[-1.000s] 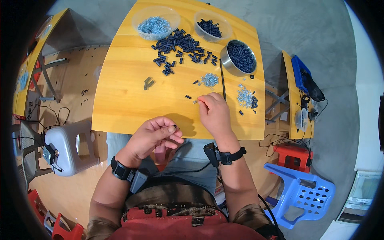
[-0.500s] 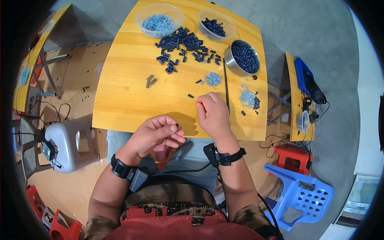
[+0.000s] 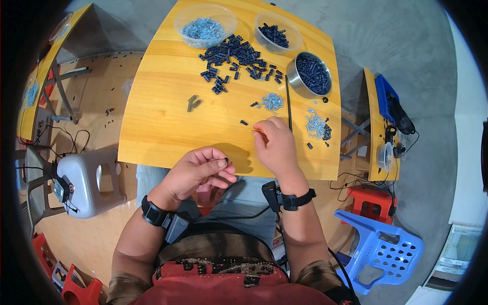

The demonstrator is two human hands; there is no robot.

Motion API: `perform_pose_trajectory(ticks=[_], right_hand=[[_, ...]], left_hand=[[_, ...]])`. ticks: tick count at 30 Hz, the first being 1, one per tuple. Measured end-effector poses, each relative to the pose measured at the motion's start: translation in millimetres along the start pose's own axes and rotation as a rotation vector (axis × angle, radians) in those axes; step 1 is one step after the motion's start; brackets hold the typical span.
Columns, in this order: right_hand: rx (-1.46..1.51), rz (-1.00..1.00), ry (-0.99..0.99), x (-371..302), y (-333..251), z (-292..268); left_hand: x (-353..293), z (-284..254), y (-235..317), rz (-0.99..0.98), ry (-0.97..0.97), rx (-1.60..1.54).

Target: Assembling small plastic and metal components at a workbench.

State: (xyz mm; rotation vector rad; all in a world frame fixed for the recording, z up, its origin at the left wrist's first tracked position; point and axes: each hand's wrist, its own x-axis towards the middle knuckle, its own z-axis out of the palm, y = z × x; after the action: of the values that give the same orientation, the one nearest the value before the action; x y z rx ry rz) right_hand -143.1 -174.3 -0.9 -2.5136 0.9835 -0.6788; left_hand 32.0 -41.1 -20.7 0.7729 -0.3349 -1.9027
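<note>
My left hand [image 3: 198, 170], just past the table's near edge, pinches a small black part [image 3: 226, 160] between thumb and forefinger; most of it is hidden. Above the tabletop, my right hand [image 3: 277, 146] is closed with thumb and forefinger together. A thin, yellowish metal piece [image 3: 255, 131] sticks out of its fingertips toward the left; its exact kind is too small to tell. Just beyond those fingertips lies a single small black piece [image 3: 244, 122]. Farther off is a small pile of silvery, screw-like pieces [image 3: 273, 102]. Another such pile [image 3: 316, 125] lies right of my right hand.
Many dark cylindrical parts [image 3: 234, 53] spread over the far table [image 3: 157, 122]. Behind them stand a tub of silvery pieces [image 3: 203, 31], a tub of dark parts [image 3: 274, 36] and a steel bowl [image 3: 329, 81]. A black rod [image 3: 289, 104] lies near the bowl. Grey pieces [image 3: 193, 103] lie left.
The thin yellowish piece now shows at my right fingertips. My right hand has shifted slightly right. My left hand holds nearly the same place and pinch.
</note>
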Motion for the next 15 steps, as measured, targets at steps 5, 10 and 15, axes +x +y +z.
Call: perform_pose_trajectory(ticks=[5,10,15], right_hand=[[0.023,0.035,0.077,-6.8,11.0,-9.7],[0.060,0.074,0.086,-10.4,12.2,-10.6],[0.031,0.078,0.132,-9.3,14.8,-14.2]], left_hand=[[0.2,-0.7,-0.8,0.013,0.007,0.026],[1.3,0.2,-1.8,0.019,0.022,0.037],[0.3,2.7,-1.0,0.024,0.004,0.002]])
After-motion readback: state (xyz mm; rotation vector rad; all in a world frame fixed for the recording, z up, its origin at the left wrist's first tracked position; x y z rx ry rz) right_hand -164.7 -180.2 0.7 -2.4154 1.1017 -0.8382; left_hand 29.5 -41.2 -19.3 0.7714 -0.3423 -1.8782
